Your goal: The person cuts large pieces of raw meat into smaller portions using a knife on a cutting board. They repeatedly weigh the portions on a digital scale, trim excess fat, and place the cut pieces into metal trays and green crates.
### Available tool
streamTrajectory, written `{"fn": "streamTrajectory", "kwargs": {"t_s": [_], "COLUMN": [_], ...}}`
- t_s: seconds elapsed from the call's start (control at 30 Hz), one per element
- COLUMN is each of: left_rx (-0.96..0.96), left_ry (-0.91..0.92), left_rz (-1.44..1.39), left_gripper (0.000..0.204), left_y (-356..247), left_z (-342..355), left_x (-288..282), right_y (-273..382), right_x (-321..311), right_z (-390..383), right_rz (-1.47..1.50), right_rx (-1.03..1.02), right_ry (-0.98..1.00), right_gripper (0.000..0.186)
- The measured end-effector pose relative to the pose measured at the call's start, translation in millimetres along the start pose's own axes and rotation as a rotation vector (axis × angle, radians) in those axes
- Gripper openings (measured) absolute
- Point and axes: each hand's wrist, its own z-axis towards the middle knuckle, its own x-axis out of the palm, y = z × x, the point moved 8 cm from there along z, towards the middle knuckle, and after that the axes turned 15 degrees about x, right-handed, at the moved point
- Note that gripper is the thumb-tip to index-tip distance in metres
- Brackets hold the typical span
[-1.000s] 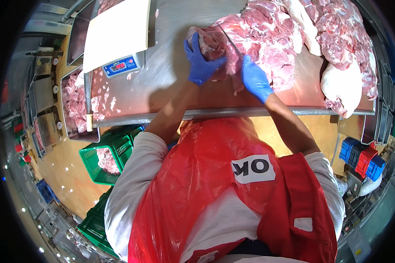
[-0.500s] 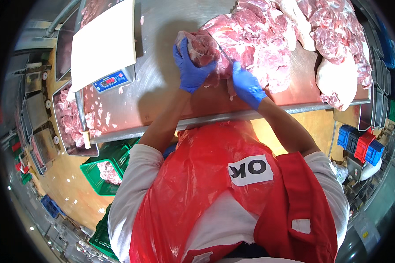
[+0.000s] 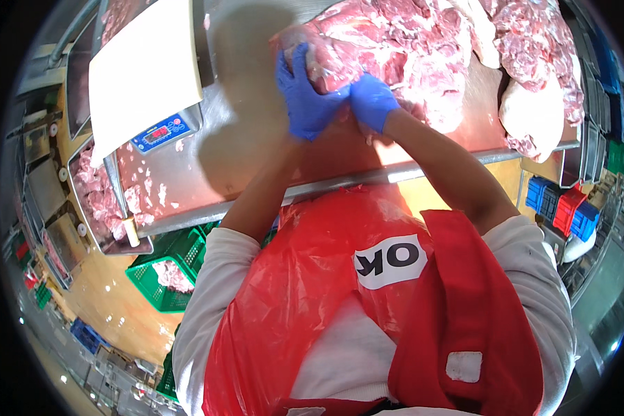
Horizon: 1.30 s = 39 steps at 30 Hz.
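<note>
Both my hands wear blue gloves and work at a slab of raw meat (image 3: 333, 52) on the steel table. My left hand (image 3: 308, 100) grips its near left end, thumb toward the right and fingers up over the side. Close beside it, almost touching, my right hand (image 3: 373, 102) is closed against the meat's near edge. The knife that showed in this hand earlier is hidden now, its blade behind the fingers and the meat. More cut meat (image 3: 430, 76) spreads out to the right of my hands.
At the left stands a scale (image 3: 161, 133) under a white board (image 3: 145, 69). A metal tray (image 3: 97, 197) holds trimmings; a pale-handled metal tool (image 3: 130, 232) lies across its edge. Green crates (image 3: 152, 291) sit below. A meat pile (image 3: 530, 48) and a pale-skinned piece (image 3: 534, 114) lie at the right.
My right hand has come up and left, closer to my left hand, and turned over, so the blade no longer shows. The meat's left end has shifted and spread. My view has tilted slightly.
</note>
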Motion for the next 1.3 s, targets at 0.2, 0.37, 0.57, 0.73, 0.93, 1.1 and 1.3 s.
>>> {"fn": "streamTrajectory", "kwargs": {"t_s": [0.2,0.37,0.57,0.73,0.93,1.1,1.3], "left_rx": [-0.121,0.012,0.308,0.506,0.242,0.098,0.074], "left_ry": [-0.094,-0.047,-0.284,-0.361,0.365,0.343,0.063], "left_rz": [-0.091,-0.031,-0.019,0.079,-0.248,-0.096,-0.055], "left_gripper": [0.099,0.097,0.053,0.023,0.103,0.1,0.079], "left_y": [34.2,17.2,-35.9,21.7,103.7,74.6,46.0], "left_z": [24.4,36.6,93.5,84.2,69.3,48.1,35.2], "left_x": [1.0,8.7,-22.9,-12.8,16.0,-9.7,-21.8], "right_y": [-18.0,-19.9,-25.2,-50.8,-56.8,19.4,62.8], "right_x": [-7.0,11.1,20.4,83.7,88.2,-25.6,-60.3], "right_z": [-11.9,32.2,21.8,-19.0,-111.3,-40.3,52.3], "right_rz": [-0.06,0.13,0.193,0.204,-0.04,0.106,-0.039], "right_rx": [0.151,0.096,0.301,0.237,0.189,0.057,0.145], "right_ry": [-0.219,-0.214,-0.213,-0.266,-0.215,-0.502,-0.18], "right_gripper": [0.019,0.026,0.03,0.027,0.022,0.022,0.027]}}
